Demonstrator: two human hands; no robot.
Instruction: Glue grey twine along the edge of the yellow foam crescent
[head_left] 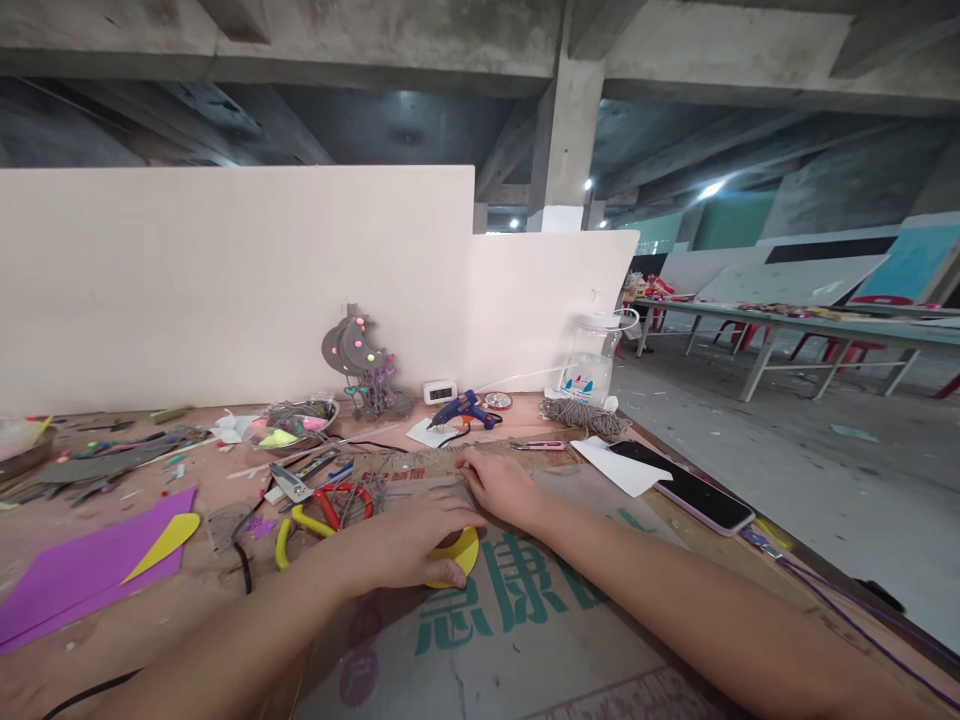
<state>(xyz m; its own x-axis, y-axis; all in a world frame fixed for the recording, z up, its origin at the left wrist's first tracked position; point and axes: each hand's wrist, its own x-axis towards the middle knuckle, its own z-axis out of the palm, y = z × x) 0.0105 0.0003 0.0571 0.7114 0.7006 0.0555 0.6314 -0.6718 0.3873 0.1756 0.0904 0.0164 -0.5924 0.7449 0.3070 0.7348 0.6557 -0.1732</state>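
My left hand (416, 540) is closed around the edge of a yellow piece (461, 558), with the thumb on its lower side and the fingers over its top. My right hand (499, 487) lies just beyond it, fingers bent together near the far edge of the cardboard (480, 660); what its fingertips hold, if anything, is too small to make out. Green printed characters show on the cardboard under both forearms. Pliers with red handles (352, 503) and others with yellow handles (283, 545) lie left of my left hand.
Purple sheets (90, 575) with a yellow cutout (166, 545) lie at left. Behind my hands are a blue glue gun (461, 410), a white clock (439, 391), a grey decorated figure (360, 350) and a clear jug (590, 370). A phone (686, 488) lies at right.
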